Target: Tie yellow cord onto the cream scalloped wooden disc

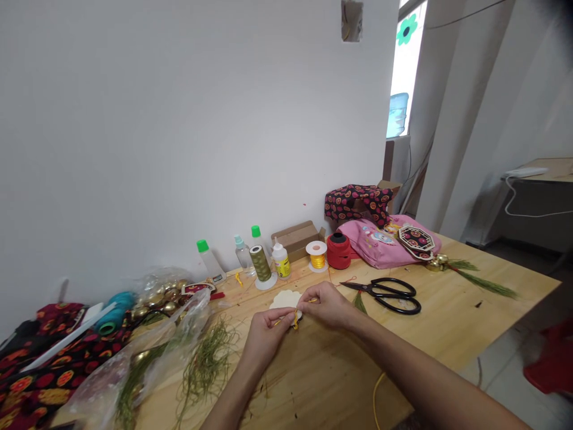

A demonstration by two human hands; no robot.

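Note:
Both of my hands meet over the table's near middle, fingertips pinched on a thin yellow cord [295, 321]. My left hand [267, 335] is closed on it from the left, and my right hand [326, 304] grips it a little higher on the right. Just behind the fingertips lies a cream, scalloped-edge flat piece [285, 298], partly covered by my hands; whether they touch it I cannot tell. A length of yellow cord [376, 397] hangs below my right forearm. Black-handled scissors [382, 292] lie to the right of my right hand, beside a small green tassel [359, 303].
Along the wall stand a glue bottle [281, 263], an olive thread spool [260, 264], a yellow cord spool [317, 258], a red spool [339, 252] and a cardboard box [298, 239]. Loose green threads [206, 361] and a plastic bag [172, 343] lie left; a pink cloth bag [373, 248] lies right.

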